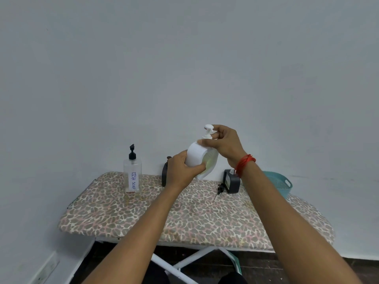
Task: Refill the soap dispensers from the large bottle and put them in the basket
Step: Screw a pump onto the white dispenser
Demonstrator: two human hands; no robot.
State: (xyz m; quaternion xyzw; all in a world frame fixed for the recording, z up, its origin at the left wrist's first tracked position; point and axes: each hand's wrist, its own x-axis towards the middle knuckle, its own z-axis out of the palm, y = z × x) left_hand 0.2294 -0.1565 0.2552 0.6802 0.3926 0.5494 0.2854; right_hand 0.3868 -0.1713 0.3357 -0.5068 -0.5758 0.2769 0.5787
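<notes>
The large bottle (195, 155) is held in the air above the ironing board (184, 218), near upright, pump end up with the nozzle pointing left. The left hand (182, 171) grips its body; the right hand (223, 144) pinches the pump neck

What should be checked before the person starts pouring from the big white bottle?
1. Left hand grips large bottle by its body: ok.
2. Right hand pinches white pump; pump removed: not ok, it sits on the neck.
3. Clear dispenser open for filling: not ok, black pump is on.
4. Dark dispenser open: cannot tell, the wrist hides its top.
5. Basket nearby at right: ok.
</notes>
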